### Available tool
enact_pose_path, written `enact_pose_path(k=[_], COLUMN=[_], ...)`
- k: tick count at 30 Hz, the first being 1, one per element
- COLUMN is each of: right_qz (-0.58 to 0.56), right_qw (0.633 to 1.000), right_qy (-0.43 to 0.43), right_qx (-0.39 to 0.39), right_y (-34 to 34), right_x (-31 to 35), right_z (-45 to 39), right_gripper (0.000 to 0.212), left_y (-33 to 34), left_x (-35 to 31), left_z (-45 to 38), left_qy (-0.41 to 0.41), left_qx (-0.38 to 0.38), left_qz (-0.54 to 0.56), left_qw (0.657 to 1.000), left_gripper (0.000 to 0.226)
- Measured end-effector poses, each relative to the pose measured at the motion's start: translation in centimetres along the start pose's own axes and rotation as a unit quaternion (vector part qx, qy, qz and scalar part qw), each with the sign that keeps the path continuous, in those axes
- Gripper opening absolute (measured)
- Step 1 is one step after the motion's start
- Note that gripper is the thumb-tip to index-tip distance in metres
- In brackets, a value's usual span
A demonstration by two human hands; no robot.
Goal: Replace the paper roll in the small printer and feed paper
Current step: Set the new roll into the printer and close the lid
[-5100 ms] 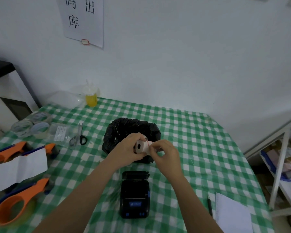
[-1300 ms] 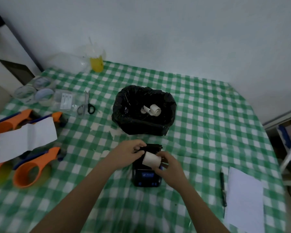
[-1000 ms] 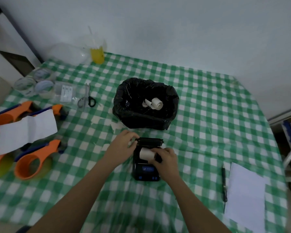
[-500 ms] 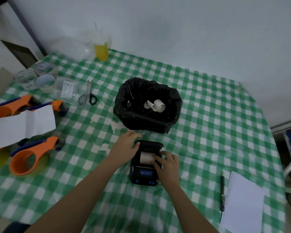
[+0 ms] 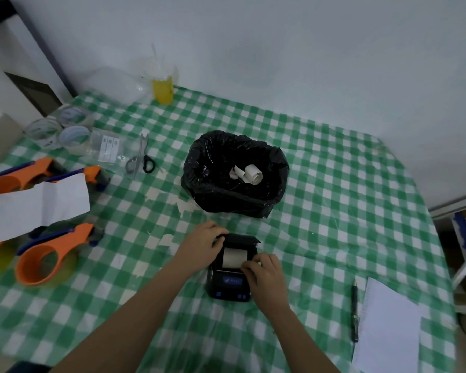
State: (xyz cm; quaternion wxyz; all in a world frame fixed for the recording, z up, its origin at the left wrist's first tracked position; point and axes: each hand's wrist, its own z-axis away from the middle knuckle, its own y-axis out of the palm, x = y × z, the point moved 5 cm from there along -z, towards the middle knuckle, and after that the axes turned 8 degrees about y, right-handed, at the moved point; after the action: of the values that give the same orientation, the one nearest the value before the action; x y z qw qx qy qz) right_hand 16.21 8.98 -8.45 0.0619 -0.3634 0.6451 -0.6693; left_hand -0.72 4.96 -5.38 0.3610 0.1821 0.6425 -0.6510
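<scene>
A small black printer (image 5: 230, 285) with a blue front screen lies on the green checked table (image 5: 347, 200), its lid (image 5: 241, 239) tipped open at the far end. A white paper roll (image 5: 234, 257) sits in its open bay. My left hand (image 5: 203, 247) grips the printer's left side by the lid. My right hand (image 5: 264, 273) rests on the printer's right side, fingertips pinching the roll's near right edge. An old curled paper roll (image 5: 249, 174) lies inside the black-lined bin (image 5: 234, 200) just beyond the printer.
Orange tape dispensers (image 5: 47, 255) and a folded white sheet (image 5: 39, 205) lie at the left. Scissors (image 5: 141, 158), tape rolls (image 5: 58, 130) and a yellow cup (image 5: 162, 88) sit farther back. A pen (image 5: 355, 310) and notepad (image 5: 388, 329) lie at the right, near the table edge.
The new roll went from being held in the air above the bin down into the printer's open bay. Both hands have settled on the printer's sides.
</scene>
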Motion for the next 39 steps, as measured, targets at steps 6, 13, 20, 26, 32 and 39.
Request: enact_pose_path(k=[6, 13, 20, 26, 32, 39], right_qz=[-0.020, -0.041, -0.038, -0.222, -0.158, 0.050], right_qw=[0.999, 0.998, 0.998, 0.944, 0.890, 0.875], right_qy=[0.022, 0.050, 0.042, 0.233, 0.324, 0.287], right_qx=[-0.011, -0.002, 0.008, 0.068, 0.278, 0.387], right_y=[-0.2, 0.1, -0.1, -1.3, -0.5, 0.7], right_x=[-0.2, -0.7, -0.4, -1.6, -2.7, -2.2], right_z=[1.1, 1.4, 1.5, -0.3, -3.3, -5.5], right_gripper=[0.025, 0.010, 0.006, 0.008, 0.030, 0.044], left_y=[0.2, 1.2, 2.4, 2.7, 2.7, 2.5], left_x=[-0.2, 0.2, 0.9, 1.7, 2.3, 2.3], left_z=[0.6, 1.4, 1.7, 2.3, 1.6, 0.7], left_qy=[0.011, -0.006, -0.057, -0.100, -0.127, -0.172], left_qx=[-0.003, 0.012, 0.073, 0.059, 0.078, 0.112], left_qz=[-0.006, -0.020, -0.001, 0.002, 0.002, -0.056], left_qw=[1.000, 1.000, 0.996, 0.993, 0.989, 0.977], left_gripper=[0.029, 0.027, 0.043, 0.049, 0.051, 0.057])
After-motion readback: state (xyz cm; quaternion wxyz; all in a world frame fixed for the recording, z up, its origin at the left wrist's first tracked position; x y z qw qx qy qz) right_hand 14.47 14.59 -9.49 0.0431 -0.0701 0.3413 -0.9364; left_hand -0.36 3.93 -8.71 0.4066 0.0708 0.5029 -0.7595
